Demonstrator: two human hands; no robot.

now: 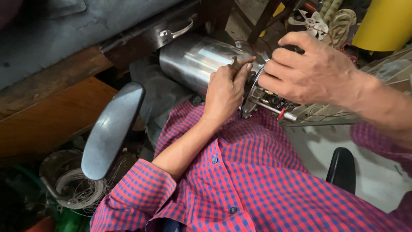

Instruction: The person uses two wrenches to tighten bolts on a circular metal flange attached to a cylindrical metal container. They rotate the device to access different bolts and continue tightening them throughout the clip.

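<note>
Person seated, checked red-and-blue shirt point(249, 180), sleeves rolled. A polished steel cylinder point(195, 60) lies on its side across the lap, near end toward the person, far end reaching under the edge of a dark wooden drawer front with a metal pull handle point(176, 32).

Left hand point(225, 88): fingers curled and pressed together against the near rim of the cylinder, fingertips up on the curved wall, thumb tucked close. Hand grips the rim and rests on it. Cannot tell if anything small is pinched under the fingers.

Right hand point(307, 71): closed in a loose fist over the open end, knuckles up, wrapped around a dark knob-like part that barely shows above the index finger. Below the palm sits the inner assembly point(268, 101): a round metal plate, wiring, a short metal rod with a red clip sticking out to the right.

Both hands nearly meet at the rim, just beside each other.

Room to move: tight. Wooden furniture edge point(56, 107) close on the left; black chair armrest point(112, 129) tilted up just left of the left forearm; second black armrest point(342, 168) at lower right. Coil of thin wire in a round tin point(73, 182) on the floor at lower left. Behind the right hand, a white fan blade point(312, 22) and a yellow container point(384, 23). Pale floor shows at the right, the most open side.
</note>
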